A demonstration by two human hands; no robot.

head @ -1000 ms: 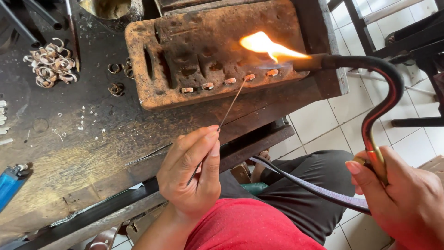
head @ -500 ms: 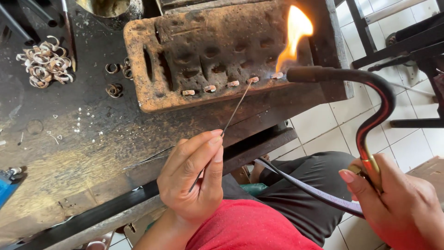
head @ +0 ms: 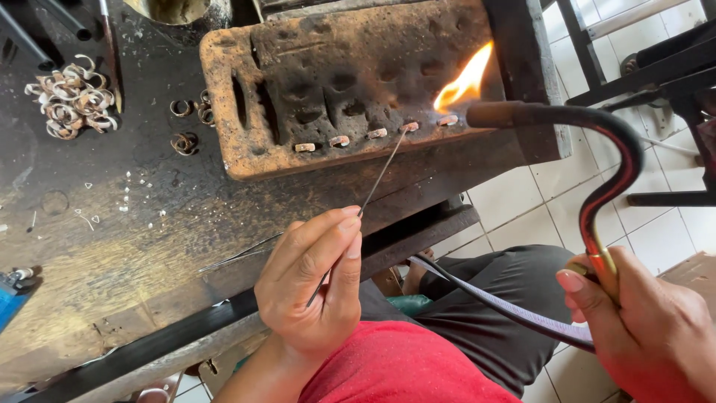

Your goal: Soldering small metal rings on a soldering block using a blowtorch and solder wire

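My left hand [head: 317, 280] pinches a thin metal rod [head: 380, 173] whose tip touches one of several small rings [head: 409, 127] lined up on a scorched, pitted soldering brick [head: 328, 82]. My right hand [head: 641, 328] grips the brass handle of a curved black torch [head: 597, 149]. Its nozzle points left, and an orange flame [head: 466, 80] burns over the rightmost rings. A dark hose [head: 492, 298] runs from the torch across my lap.
The brick sits on a dark, burnt workbench [head: 112, 246]. A heap of metal rings [head: 71, 104] and a few loose rings [head: 186, 123] lie at the left. A blue object [head: 11, 298] is at the left edge. White floor tiles [head: 522, 201] and chair legs [head: 656, 75] are to the right.
The flame swung from pointing left to upward, then settled slanting up over the rightmost rings. The rod tip stayed on the row of rings. Both hands shifted only slightly.
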